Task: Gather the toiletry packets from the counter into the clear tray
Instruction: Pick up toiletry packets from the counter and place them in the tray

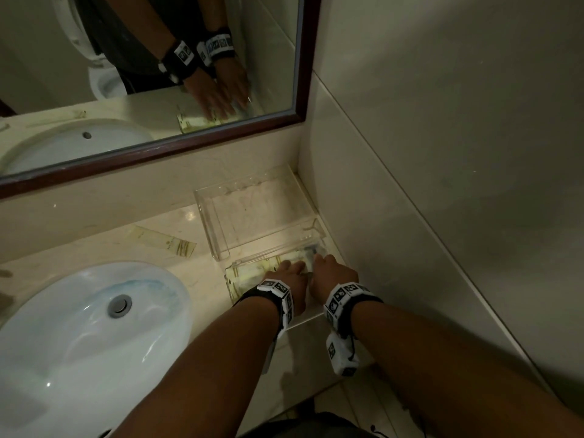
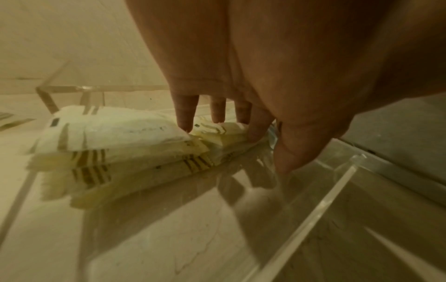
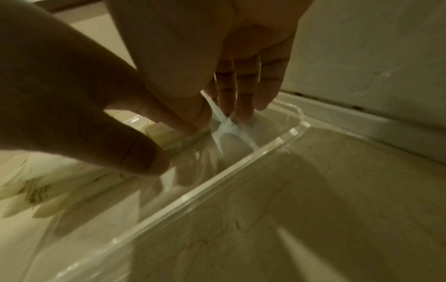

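A clear tray (image 1: 229,277) sits on the counter by the right wall, with a pile of cream packets with gold stripes (image 1: 252,270) in it. My left hand (image 1: 290,267) reaches into the tray, straight fingertips resting on top of the pile (image 2: 115,137), thumb pointing down at the tray floor beside it (image 2: 241,148). My right hand (image 1: 322,259) is at the tray's right end, where its fingers pinch a crumpled clear-wrapped packet (image 3: 224,131) near the tray rim (image 3: 241,162). One more striped packet (image 1: 164,241) lies loose on the counter to the left.
A second clear tray (image 1: 215,222) stands just behind, in the corner. A white sink basin (image 1: 88,327) fills the counter's left side. The tiled wall (image 1: 410,216) runs close on the right and a framed mirror (image 1: 158,147) hangs behind.
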Demonstrator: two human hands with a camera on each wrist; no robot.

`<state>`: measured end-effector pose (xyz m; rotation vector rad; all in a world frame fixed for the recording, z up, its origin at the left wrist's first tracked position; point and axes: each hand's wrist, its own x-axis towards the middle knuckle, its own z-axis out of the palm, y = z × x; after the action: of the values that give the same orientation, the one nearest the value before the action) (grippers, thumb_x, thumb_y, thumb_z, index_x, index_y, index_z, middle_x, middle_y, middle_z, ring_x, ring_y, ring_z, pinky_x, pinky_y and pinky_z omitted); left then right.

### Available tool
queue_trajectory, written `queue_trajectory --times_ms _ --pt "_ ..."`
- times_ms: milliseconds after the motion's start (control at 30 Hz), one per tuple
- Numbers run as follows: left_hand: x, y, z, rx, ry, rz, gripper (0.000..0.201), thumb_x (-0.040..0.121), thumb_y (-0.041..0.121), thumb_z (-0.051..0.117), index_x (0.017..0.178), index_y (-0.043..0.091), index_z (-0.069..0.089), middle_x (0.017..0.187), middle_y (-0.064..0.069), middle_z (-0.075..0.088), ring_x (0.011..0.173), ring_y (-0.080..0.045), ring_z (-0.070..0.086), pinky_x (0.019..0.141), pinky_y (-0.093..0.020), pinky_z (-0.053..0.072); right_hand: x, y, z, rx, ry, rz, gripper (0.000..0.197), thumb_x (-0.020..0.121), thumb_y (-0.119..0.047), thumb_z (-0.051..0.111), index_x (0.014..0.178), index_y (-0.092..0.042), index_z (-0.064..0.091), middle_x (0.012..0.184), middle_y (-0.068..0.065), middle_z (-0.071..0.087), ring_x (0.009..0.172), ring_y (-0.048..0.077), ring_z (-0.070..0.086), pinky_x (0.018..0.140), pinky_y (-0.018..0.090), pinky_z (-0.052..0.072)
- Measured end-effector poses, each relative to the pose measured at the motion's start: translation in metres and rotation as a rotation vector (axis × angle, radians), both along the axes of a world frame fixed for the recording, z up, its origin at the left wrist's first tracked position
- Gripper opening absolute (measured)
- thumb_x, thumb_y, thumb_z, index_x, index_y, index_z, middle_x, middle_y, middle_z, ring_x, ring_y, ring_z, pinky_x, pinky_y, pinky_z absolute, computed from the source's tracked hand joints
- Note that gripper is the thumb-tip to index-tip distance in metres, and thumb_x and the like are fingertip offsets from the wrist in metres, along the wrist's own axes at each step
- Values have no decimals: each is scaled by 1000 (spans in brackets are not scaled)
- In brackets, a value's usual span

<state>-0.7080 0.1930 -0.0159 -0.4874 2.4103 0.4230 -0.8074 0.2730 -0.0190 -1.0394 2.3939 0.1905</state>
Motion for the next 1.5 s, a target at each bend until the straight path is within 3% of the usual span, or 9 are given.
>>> queue_trajectory --times_ms 233,433,600,867,1033,1167,1267,1367,1500 --pt "-1 -1 2 -2 17 3 75 87 30 60 154 22 28 164 -1 10 150 -33 8 115 -53 29 -19 2 0 -72 -11 -67 44 91 -44 54 124 -18 41 116 8 64 104 30 66 81 39 50" --pt "-2 -3 4 -2 73 20 55 89 25 57 143 26 49 158 -1 24 143 -32 20 109 -49 37 -16 -3 -4 -1 43 4 54 90 -55 55 124 -16 42 114 6 66 104 28 67 80 38 50" --pt "-2 -5 1 21 135 53 45 89 21 52 133 29 57 151 2 36 134 -31 31 104 -47 42 -9 -5 -5 16 90 35 46 92 -46 54 126 -18 42 111 3 68 101 24 68 73 34 44" --pt "-3 -7 -4 19 101 31 55 90 25 52 144 29 45 158 2 27 141 -31 26 109 -48 38 -10 -3 -9 -15 96 29 32 98 -27 47 128 -15 44 110 5 69 99 26 69 71 34 44" --pt "-2 -8 -2 24 94 27 52 91 23 52 143 28 47 158 3 25 141 -29 26 111 -47 35 -1 0 -2 -106 50 0 30 95 -28 50 121 -16 45 109 7 68 98 30 69 72 35 46" --pt "-4 -9 1 7 239 101 36 88 21 53 122 26 66 133 2 51 124 -28 46 100 -42 46 3 4 10 -196 51 -19 23 93 -28 50 113 -19 49 106 5 69 94 31 69 75 36 50" --pt "-5 -10 11 -11 299 212 31 88 24 49 111 20 70 116 -3 59 112 -29 53 91 -41 50 2 9 17 -243 42 0 15 95 -29 46 109 -25 50 105 1 67 92 30 68 76 37 50" --pt "0 -13 19 -64 300 263 32 93 27 49 115 14 66 118 -9 60 112 -30 53 91 -38 48 1 15 23 -282 62 85 16 98 -28 45 113 -29 49 113 -1 63 94 30 67 76 36 48" --pt "12 -16 14 34 267 280 40 90 33 54 129 26 62 131 -2 60 120 -24 53 99 -34 46 -1 23 29 -287 65 100 21 98 -26 48 119 -27 50 118 0 61 98 31 66 79 39 51"
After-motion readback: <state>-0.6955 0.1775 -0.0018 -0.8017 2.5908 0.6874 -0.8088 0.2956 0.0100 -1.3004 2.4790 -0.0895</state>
